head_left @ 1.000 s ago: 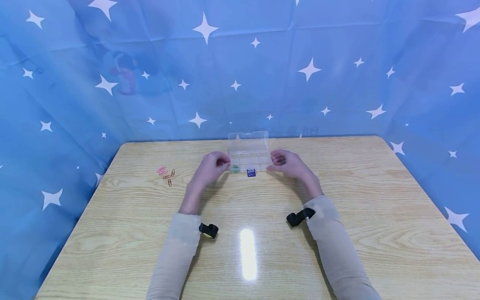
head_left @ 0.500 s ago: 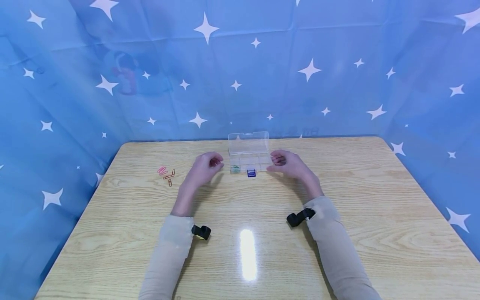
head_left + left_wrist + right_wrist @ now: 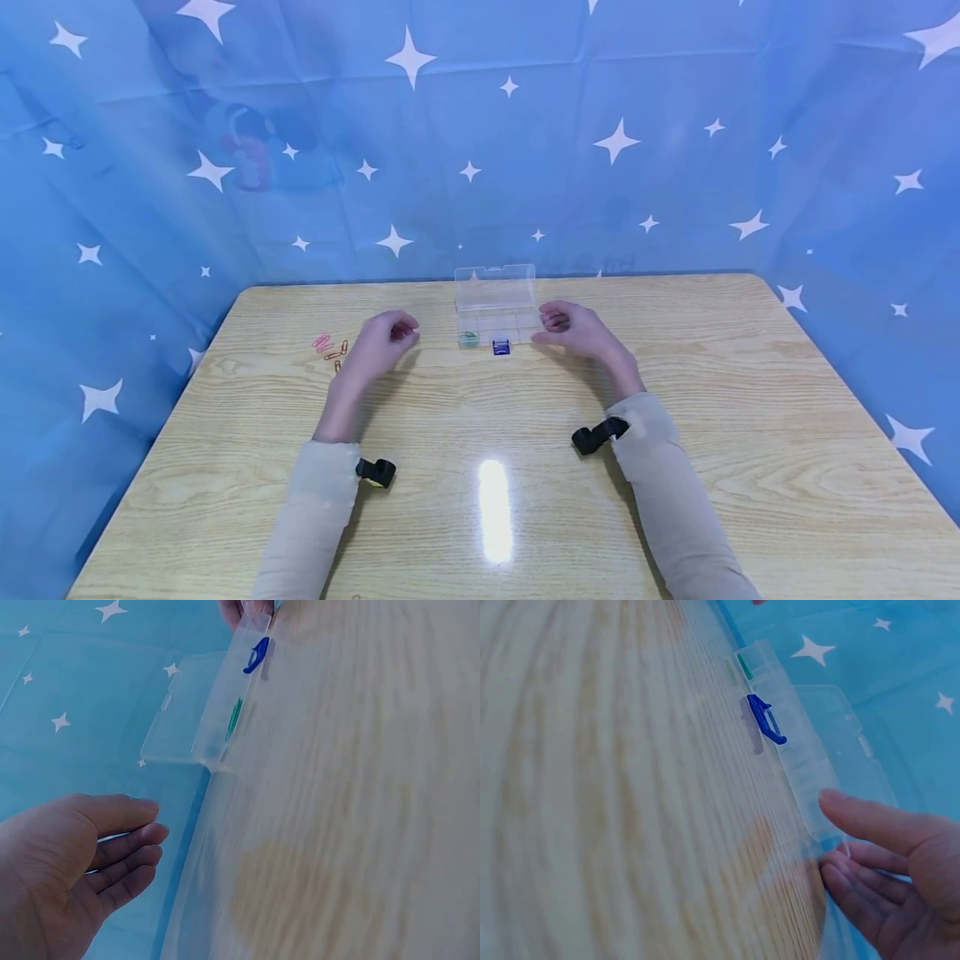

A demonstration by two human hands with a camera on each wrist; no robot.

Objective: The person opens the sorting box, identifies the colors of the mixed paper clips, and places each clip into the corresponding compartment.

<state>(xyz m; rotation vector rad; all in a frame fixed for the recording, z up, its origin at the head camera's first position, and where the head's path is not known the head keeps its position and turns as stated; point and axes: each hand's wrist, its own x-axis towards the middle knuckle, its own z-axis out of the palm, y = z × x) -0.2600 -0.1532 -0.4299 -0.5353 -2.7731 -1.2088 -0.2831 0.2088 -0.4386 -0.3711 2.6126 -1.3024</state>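
A clear plastic compartment box (image 3: 497,319) stands near the table's back edge with its lid (image 3: 493,288) raised. A dark blue latch (image 3: 501,347) sits at its front. Green paper clips (image 3: 468,338) lie in its front left compartment. My right hand (image 3: 573,327) holds the box's right end, thumb at the front corner (image 3: 900,855). My left hand (image 3: 381,340) hovers between the box and the loose clips, fingers loosely bent and holding nothing, as the left wrist view also shows. Pink paper clips (image 3: 322,342) and orange paper clips (image 3: 332,356) lie left of it.
The wooden table (image 3: 570,500) ends just behind the box, where a blue star-patterned curtain (image 3: 540,167) hangs. Curtain also borders both sides. A bright light reflection (image 3: 495,510) lies on the front middle of the tabletop.
My left hand has moved away from the box's left end, leftward toward the loose paper clips. My right hand stays at the box's right end.
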